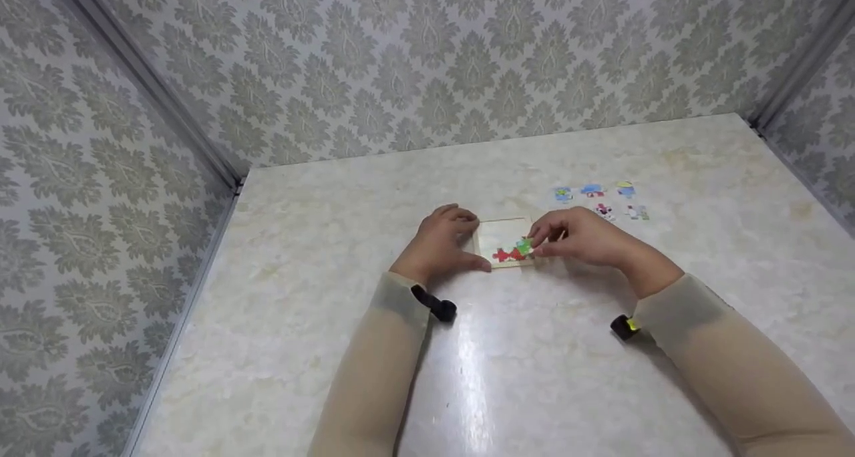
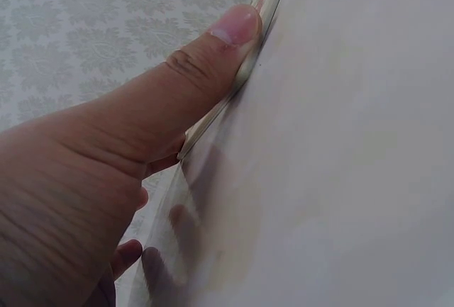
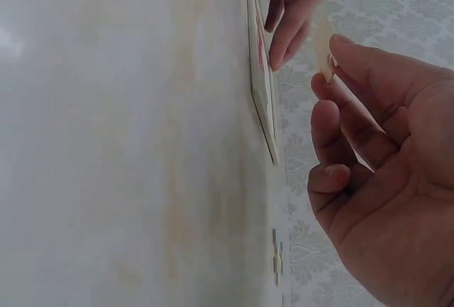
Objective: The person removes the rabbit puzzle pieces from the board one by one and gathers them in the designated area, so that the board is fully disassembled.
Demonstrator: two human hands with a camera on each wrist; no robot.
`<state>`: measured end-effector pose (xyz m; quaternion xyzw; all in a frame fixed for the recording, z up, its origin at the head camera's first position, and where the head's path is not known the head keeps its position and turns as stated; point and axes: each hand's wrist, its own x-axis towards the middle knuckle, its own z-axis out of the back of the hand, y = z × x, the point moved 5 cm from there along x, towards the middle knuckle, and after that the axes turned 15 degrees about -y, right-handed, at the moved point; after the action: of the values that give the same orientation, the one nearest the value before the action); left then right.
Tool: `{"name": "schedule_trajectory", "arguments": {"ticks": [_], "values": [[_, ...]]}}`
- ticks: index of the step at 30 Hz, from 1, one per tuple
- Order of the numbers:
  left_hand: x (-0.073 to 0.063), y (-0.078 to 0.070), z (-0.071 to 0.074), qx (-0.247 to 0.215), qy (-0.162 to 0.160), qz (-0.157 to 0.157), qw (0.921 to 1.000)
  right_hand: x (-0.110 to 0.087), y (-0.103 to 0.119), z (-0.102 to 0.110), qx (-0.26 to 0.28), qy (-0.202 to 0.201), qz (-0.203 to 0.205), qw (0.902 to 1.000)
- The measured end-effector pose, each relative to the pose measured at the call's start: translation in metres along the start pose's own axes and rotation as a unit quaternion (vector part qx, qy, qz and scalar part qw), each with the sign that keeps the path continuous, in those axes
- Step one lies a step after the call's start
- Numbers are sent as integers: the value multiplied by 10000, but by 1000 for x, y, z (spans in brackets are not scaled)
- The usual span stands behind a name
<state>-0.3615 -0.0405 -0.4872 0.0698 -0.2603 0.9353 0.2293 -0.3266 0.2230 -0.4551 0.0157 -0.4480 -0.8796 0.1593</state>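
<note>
A shallow wooden puzzle tray point(image 1: 504, 219) lies on the table in front of the person. My left hand point(image 1: 446, 240) holds it at its left side, with the thumb on the near edge and the fingers by the far left corner. In the left wrist view that thumb point(image 2: 202, 62) presses against the tray's rim point(image 2: 245, 73). Red puzzle pieces point(image 1: 501, 255) sit along the tray's near side. Between thumb and fingertips my right hand point(image 1: 581, 240) pinches a green jigsaw piece point(image 1: 524, 246); the right wrist view shows the piece point(image 3: 323, 48) edge-on, raised above the tray.
Several loose jigsaw pieces lie to the far right of the tray, among them a blue one point(image 1: 592, 189), a red and white one point(image 1: 604, 210) and a pale one point(image 1: 638, 212). The marbled table point(image 1: 320, 243) meets patterned walls point(image 1: 427, 63) at the back and sides.
</note>
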Motion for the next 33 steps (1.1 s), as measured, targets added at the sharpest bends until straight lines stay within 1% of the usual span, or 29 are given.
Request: {"name": "schedule_trajectory", "arguments": {"ticks": [7,12,16,20,24,28,33], "values": [[-3,-1,3,-184,-34,91,9998,-4,-12,20,-207,-241,-58,9995],[-3,0,2,-165,-55,132,9998,-7,-18,33,-284,-412,-14,9987],[-2,2,1,-139,-37,122,9998,-8,-24,41,-409,-507,-78,9978],[-1,2,-1,-135,-34,91,9999,-9,-30,46,-578,-519,-193,9968],[0,2,-2,-111,-24,105,9999,-9,-38,50,-709,-458,-417,9956],[0,1,-2,-59,9,116,9999,-10,-48,52,-823,-381,-600,9941],[0,1,-2,-48,7,145,9999,-10,-53,52,-884,-294,-788,9925]]}}
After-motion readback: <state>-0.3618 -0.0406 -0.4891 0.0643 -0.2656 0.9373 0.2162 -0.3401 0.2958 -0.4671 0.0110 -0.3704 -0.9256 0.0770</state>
